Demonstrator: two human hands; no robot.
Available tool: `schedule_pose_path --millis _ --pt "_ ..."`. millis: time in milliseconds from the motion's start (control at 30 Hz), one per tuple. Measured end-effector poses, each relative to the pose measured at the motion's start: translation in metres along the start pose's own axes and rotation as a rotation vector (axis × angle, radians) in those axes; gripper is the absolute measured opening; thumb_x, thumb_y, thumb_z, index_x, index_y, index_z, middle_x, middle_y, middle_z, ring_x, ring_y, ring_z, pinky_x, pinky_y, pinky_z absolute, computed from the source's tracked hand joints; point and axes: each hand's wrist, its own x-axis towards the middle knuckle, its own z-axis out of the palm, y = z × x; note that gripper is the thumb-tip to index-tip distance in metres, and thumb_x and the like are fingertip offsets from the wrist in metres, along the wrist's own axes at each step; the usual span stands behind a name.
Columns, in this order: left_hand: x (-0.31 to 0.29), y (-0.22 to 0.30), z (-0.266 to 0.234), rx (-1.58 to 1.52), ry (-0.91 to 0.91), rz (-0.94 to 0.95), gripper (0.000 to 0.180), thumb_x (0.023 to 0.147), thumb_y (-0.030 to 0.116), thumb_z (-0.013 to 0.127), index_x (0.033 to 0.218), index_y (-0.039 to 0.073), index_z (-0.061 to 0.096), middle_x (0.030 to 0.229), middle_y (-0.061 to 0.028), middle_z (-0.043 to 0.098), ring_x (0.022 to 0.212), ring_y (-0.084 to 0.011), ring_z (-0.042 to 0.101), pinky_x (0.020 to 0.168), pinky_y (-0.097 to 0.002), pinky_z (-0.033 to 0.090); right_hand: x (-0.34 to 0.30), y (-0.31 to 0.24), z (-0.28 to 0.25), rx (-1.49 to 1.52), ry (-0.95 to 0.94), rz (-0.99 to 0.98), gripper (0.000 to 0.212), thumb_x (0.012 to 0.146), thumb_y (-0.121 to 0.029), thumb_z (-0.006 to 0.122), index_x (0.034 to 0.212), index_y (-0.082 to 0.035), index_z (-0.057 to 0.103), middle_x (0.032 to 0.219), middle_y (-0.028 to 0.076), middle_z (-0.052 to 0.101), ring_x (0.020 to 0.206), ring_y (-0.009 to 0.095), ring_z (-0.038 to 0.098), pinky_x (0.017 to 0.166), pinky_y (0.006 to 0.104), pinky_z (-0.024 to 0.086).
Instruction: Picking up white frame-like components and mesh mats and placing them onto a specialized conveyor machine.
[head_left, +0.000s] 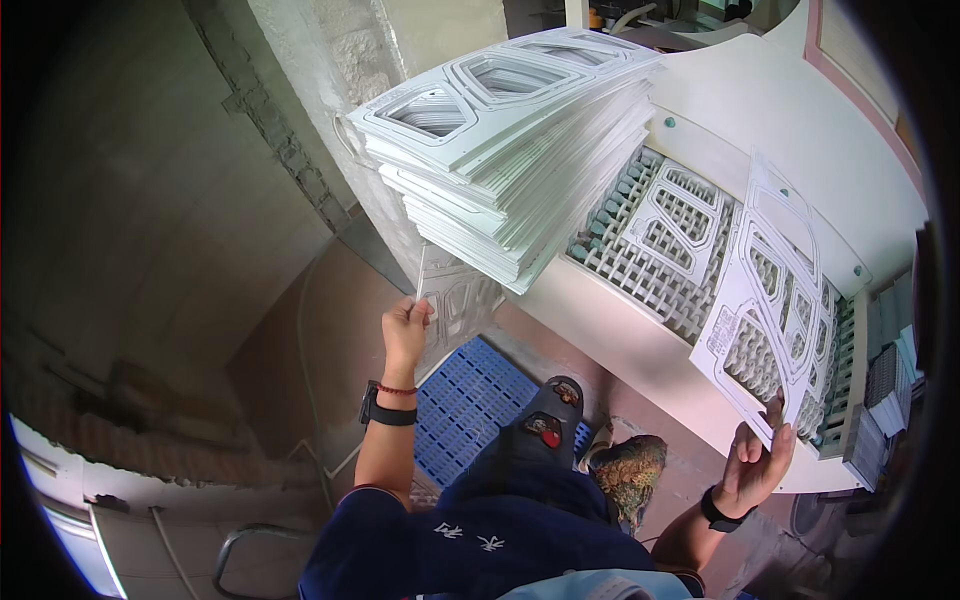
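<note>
My right hand (758, 462) grips the near corner of a thin white sheet with window-like cutouts (722, 340). That sheet is tilted over a bed of rollers (680, 315). My left hand (406, 325) is closed in a pinch on a thin white strip (420, 270) that points up toward a tall stack of white cut-out sheets (520, 180). Behind the strip shows a greyish panel with similar outlines (460, 305); whether the strip is its edge I cannot tell. Another cut-out sheet (640, 225) lies flat on the rollers, left of the tilted one.
A white machine housing (600, 310) surrounds the rollers. On the floor below the stack sits a blue slotted plastic mat (470, 400), beside my dark shoe (565, 392). A rough wall pillar (345, 70) stands behind the stack. Stacked items (888, 390) are at the far right.
</note>
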Motion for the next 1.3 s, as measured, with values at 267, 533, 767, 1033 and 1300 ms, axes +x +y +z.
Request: schedule_pose_path --millis 267,533,767,1033,1300 --pt "0.024 -0.014 -0.004 0.128 0.133 0.068 0.016 0.081 0.009 0.057 0.070 -0.002 0.062 0.054 -0.0058 0.055 0.050 -0.0111 0.051 0.049 -0.0268 0.039 -0.006 -0.010 -0.015 -0.073 0.033 -0.059 0.047 0.089 -0.015 0.050 0.124 0.010 0.033 0.085 0.008 0.047 0.049 0.004 0.036 0.039 0.0153 0.030" --pt "0.017 -0.019 -0.062 -0.177 0.389 -0.124 0.018 0.085 0.007 0.054 0.070 -0.002 0.059 0.057 0.0002 0.050 0.050 -0.0062 0.043 0.045 -0.0204 0.033 -0.010 -0.008 -0.030 -0.075 0.059 -0.026 0.043 0.088 -0.013 0.052 0.121 0.009 0.035 0.080 0.006 0.047 0.049 0.005 0.037 0.039 0.0163 0.031" --pt "-0.052 0.102 -0.115 -0.107 0.623 0.261 0.021 0.089 0.014 0.054 0.074 0.000 0.057 0.060 0.0027 0.045 0.053 -0.0031 0.034 0.048 -0.0199 0.023 -0.017 -0.014 -0.049 -0.158 0.088 -0.050 0.038 0.087 -0.012 0.052 0.119 0.006 0.040 0.074 0.003 0.046 0.050 0.004 0.039 0.040 0.0160 0.033" --pt "-0.066 0.170 -0.114 0.140 1.043 0.897 0.014 0.083 0.006 0.063 0.088 -0.007 0.062 0.072 -0.0055 0.061 0.060 -0.0077 0.048 0.053 -0.0187 0.039 -0.023 -0.018 -0.060 -0.115 0.104 -0.097 0.036 0.087 -0.011 0.053 0.117 0.005 0.041 0.077 0.004 0.046 0.050 0.004 0.039 0.040 0.0157 0.034" --pt "-0.043 0.227 -0.067 0.048 1.163 1.371 0.012 0.084 0.002 0.061 0.089 -0.009 0.062 0.067 -0.0093 0.062 0.055 -0.0075 0.047 0.047 -0.0189 0.034 -0.040 -0.032 -0.069 -0.113 0.142 -0.111 0.037 0.086 -0.014 0.055 0.115 0.005 0.042 0.075 0.004 0.046 0.049 0.005 0.040 0.040 0.0158 0.034"
